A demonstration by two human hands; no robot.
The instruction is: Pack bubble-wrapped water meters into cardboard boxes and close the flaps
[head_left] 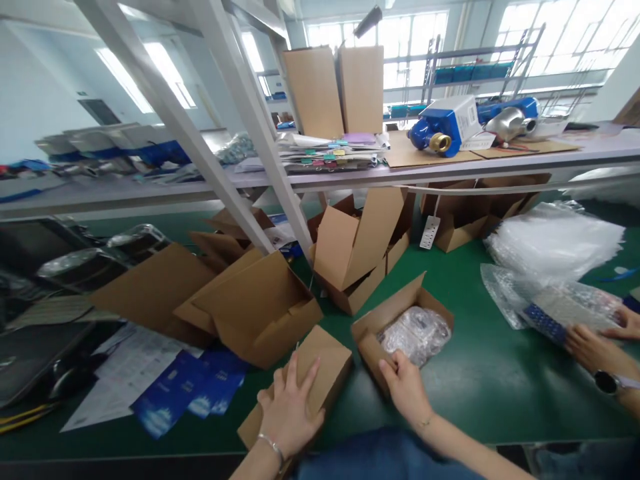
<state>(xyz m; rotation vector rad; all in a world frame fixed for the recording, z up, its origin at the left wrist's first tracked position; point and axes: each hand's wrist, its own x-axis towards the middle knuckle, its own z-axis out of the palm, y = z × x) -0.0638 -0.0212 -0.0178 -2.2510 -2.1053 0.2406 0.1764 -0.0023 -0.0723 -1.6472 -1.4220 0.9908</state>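
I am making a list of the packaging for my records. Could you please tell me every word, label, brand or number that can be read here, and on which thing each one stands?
No text can be read.
White label on the blue valve device: print too small.
Blue printed leaflets on the green table: blurred.
White printed paper sheets: lines of print, too blurred.
Coloured tags on the stacked papers: nothing legible.
Brown cardboard boxes under the left hand and right hand: no print seen.

Pretty bright workshop, big windows (400, 37) along the back wall flooding daylight in. White walls on the left. Long green work table (480, 373) up front, a grey shelf (350, 177) running across above it on slanted white struts (175, 120), metal racking (470, 67) further back.
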